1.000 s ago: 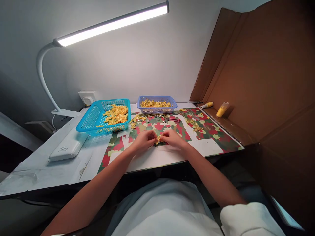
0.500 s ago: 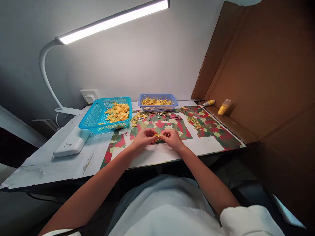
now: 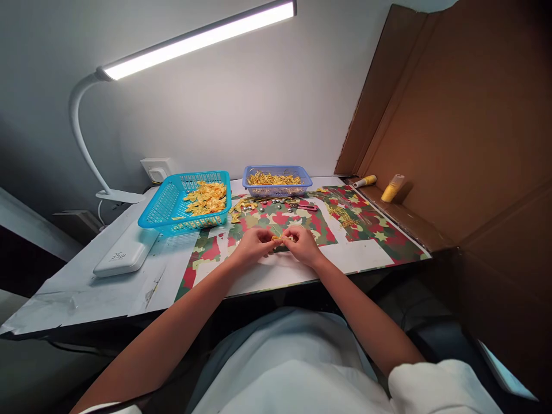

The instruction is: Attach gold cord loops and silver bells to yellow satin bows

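Observation:
Over the camouflage-patterned sheet [image 3: 319, 230], my left hand [image 3: 252, 246] and my right hand [image 3: 304, 246] meet fingertip to fingertip. Both pinch a small yellow ribbon piece [image 3: 281, 237], mostly covered by the fingers, with a thin pale strand rising from it. Beyond the hands lie several small silver bells [image 3: 290, 210] and a pair of thread snips [image 3: 308, 207] with a pinkish-red handle. Loose yellow ribbon pieces [image 3: 236, 217] rest just behind my left hand.
A turquoise basket [image 3: 161, 210] with yellow ribbon pieces stands left; a purple basket [image 3: 278, 191] of gold bits stands behind. Gold cords [image 3: 342, 217] lie right. A white power bank [image 3: 125, 253], desk lamp [image 3: 125, 196], yellow-filled tube [image 3: 392, 188] and cardboard wall [image 3: 466, 126] surround the work.
The view has shifted slightly. My fingertips have drawn closer together around the ribbon piece, which shows less than a second ago. Both hands keep their pinch; the baskets and bells stay put.

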`<action>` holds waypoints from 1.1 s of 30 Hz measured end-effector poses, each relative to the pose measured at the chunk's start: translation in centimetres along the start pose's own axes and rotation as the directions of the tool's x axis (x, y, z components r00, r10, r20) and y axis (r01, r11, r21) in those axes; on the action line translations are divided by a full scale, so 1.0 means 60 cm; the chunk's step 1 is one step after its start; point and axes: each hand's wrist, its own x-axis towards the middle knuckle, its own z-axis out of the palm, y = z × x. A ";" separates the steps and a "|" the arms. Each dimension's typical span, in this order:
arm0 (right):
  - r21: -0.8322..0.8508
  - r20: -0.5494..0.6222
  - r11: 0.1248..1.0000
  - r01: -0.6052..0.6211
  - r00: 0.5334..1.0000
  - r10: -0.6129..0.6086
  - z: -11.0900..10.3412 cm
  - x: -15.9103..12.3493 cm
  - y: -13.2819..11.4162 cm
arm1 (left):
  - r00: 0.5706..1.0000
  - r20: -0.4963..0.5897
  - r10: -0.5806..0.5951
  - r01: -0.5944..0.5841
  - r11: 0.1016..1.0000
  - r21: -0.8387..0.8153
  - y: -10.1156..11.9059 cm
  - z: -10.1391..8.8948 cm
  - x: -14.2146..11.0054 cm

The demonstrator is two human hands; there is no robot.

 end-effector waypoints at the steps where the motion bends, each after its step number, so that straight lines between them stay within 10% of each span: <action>1: -0.004 -0.004 1.000 0.012 1.000 -0.012 0.000 0.000 0.000 | 1.000 -0.001 0.000 0.000 1.000 0.000 0.000 0.000 0.000; 10: -0.083 -0.266 0.990 0.116 0.954 -0.134 -0.007 -0.021 -0.018 | 0.997 -0.080 -0.025 0.023 1.000 -0.018 0.003 0.007 0.000; 16: -0.418 0.059 0.800 0.430 0.892 -0.449 -0.006 -0.045 -0.047 | 0.996 -0.074 -0.046 0.043 0.998 -0.046 0.006 0.005 -0.004; 25: -0.558 0.105 0.829 -0.028 0.989 0.104 -0.014 0.019 -0.080 | 0.995 -0.046 -0.087 0.086 0.996 -0.021 0.003 0.010 -0.001; 33: -0.190 0.125 0.976 -0.101 0.984 0.126 -0.013 0.041 -0.055 | 0.996 -0.019 -0.088 0.086 0.990 -0.113 0.009 0.002 0.001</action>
